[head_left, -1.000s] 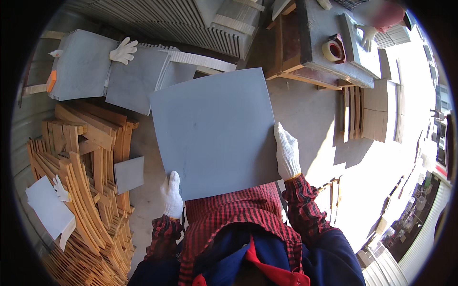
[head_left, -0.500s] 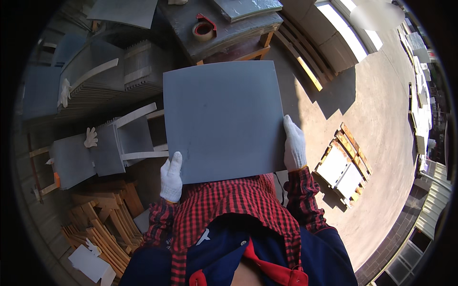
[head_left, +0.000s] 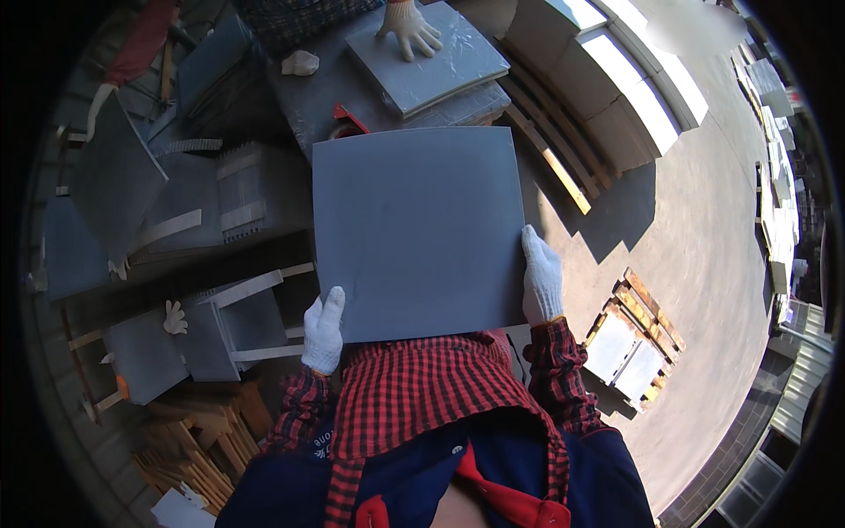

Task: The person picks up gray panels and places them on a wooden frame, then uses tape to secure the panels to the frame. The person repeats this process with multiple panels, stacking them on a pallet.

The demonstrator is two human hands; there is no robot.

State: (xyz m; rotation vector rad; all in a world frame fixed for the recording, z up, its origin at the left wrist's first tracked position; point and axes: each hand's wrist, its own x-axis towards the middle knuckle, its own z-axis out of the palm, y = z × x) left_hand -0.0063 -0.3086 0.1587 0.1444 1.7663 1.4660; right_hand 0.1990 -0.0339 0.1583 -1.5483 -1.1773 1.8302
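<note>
A large grey square tile (head_left: pixel 418 233) is held up in front of my body, its broad face turned toward me. My left hand (head_left: pixel 323 334), in a white knitted glove, grips the tile's lower left corner with the thumb lying over the face. My right hand (head_left: pixel 542 280), gloved the same way, is closed on the right edge near the lower corner; its fingers are mostly behind the tile. Beyond the tile's top edge, a red tape dispenser (head_left: pixel 349 120) is partly hidden. It sits on a table (head_left: pixel 304 101) that bears a stack of film-covered tiles (head_left: pixel 431 55).
A co-worker's gloved hand (head_left: pixel 411 31) rests on that stack. Another person's sleeve (head_left: pixel 141 40) is beside a tilted grey panel (head_left: pixel 114 176) at upper left. Wooden frames (head_left: pixel 198 440) lie at lower left. A loaded pallet (head_left: pixel 629 348) stands on the right, white-topped stacks (head_left: pixel 629 75) behind.
My view has shifted, so the table and pallets sit lower, and the tile now covers most of the tape dispenser. A co-worker's hand has come onto the stack; a tilted panel has appeared at upper left.
</note>
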